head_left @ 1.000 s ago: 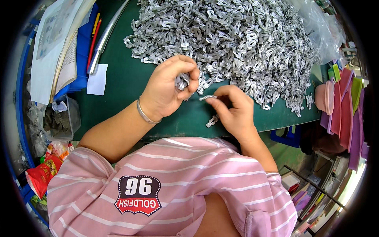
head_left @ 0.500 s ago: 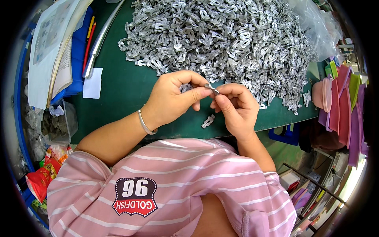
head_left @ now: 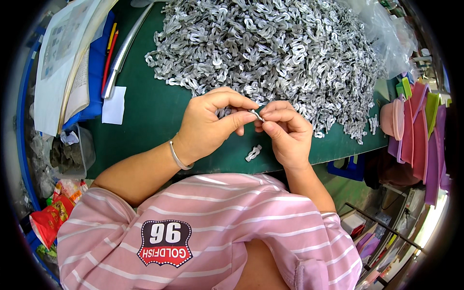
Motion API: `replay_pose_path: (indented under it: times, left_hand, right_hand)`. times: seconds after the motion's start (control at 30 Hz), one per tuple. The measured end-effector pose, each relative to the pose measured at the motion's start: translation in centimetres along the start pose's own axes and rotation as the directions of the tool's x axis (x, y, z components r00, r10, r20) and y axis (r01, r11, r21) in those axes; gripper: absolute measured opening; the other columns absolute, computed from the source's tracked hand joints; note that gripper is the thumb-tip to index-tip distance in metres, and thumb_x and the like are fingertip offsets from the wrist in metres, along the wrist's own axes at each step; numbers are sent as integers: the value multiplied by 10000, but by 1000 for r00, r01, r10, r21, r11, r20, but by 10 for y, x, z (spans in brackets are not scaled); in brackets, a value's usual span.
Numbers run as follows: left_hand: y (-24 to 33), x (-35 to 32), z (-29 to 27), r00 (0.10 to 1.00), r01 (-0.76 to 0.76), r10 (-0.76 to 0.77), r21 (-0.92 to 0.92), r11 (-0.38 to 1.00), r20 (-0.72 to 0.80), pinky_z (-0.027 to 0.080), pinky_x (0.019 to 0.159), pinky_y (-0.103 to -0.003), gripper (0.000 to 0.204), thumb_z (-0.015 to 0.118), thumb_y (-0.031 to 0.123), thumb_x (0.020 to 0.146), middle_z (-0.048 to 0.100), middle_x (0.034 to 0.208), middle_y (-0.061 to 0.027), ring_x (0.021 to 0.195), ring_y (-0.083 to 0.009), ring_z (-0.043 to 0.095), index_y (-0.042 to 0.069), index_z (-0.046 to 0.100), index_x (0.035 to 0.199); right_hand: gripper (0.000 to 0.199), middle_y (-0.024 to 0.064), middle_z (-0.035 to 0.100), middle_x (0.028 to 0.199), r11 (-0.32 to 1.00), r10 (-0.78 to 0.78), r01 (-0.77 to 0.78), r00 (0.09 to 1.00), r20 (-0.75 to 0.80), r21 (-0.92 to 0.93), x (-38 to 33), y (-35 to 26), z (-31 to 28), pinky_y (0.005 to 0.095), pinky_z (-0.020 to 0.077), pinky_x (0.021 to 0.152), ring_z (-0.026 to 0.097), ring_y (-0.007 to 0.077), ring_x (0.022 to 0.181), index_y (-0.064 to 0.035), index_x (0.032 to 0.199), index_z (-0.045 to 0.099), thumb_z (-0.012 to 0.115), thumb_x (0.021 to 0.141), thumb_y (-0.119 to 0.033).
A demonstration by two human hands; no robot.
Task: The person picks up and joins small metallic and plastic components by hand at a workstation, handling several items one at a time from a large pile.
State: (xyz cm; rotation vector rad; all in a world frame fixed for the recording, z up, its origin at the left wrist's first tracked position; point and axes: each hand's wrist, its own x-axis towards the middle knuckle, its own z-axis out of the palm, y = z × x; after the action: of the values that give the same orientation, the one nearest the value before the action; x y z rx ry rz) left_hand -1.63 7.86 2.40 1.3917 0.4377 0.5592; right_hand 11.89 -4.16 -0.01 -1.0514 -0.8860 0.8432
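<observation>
Whereas half a second before my hands met nearer my body, they had since shifted slightly up toward the heap. My left hand [head_left: 210,123] and right hand [head_left: 285,133] both pinched one small silvery metal clip [head_left: 256,115] between their fingertips, thin, shiny and bent. Just below the grip lay a lone clip [head_left: 253,153] on the green mat [head_left: 150,108]; beyond it, the glinting pile of clips [head_left: 270,48].

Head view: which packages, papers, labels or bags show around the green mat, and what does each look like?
Printed paper sheets: far left, white, stacked on a blue folder.
Blank white slip: mat's left edge, rectangular.
Snack wrappers: lower left, crumpled, red.
Clear plastic bag: upper right, beside the metal pile.
Shirt patch: shield-shaped, dark and red.
</observation>
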Motion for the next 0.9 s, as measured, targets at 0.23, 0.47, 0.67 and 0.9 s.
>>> replay_pose_path:
  times: [0.23,0.47,0.67,0.9]
  left_hand:
    - [0,1,-3,943,332,-319,-316,889,95,376,407,-165,177,596,80,825,595,785,-64,540,-83,538,-28,598,965]
    - [-8,6,-6,886,464,-370,-552,692,280,399,421,-193,215,481,165,898,599,818,-82,580,-111,548,-18,570,966]
    - [-3,20,-35,935,348,-144,-920,181,325,406,442,-199,322,395,321,935,580,822,-83,660,-140,558,44,560,933]
    - [-2,18,-28,950,221,-308,-807,547,52,378,418,-175,207,467,238,917,564,772,-50,621,-101,526,53,560,918]
  right_hand:
    - [409,128,560,958,962,-233,212,966,-111,-172,-1,-10,15,263,498,707,574,160,854,10,1032,437,659,705,115]
    - [218,115,613,779,805,-423,399,905,48,-440,8,-21,27,300,466,634,596,232,739,-1,851,554,668,687,87]
    - [190,85,563,826,311,-380,362,895,234,-879,48,-22,14,351,405,659,523,270,749,-28,856,606,680,682,-41]
    - [151,44,549,822,120,-342,365,888,307,-923,56,-10,17,346,370,631,507,225,739,-68,811,602,683,685,-87]
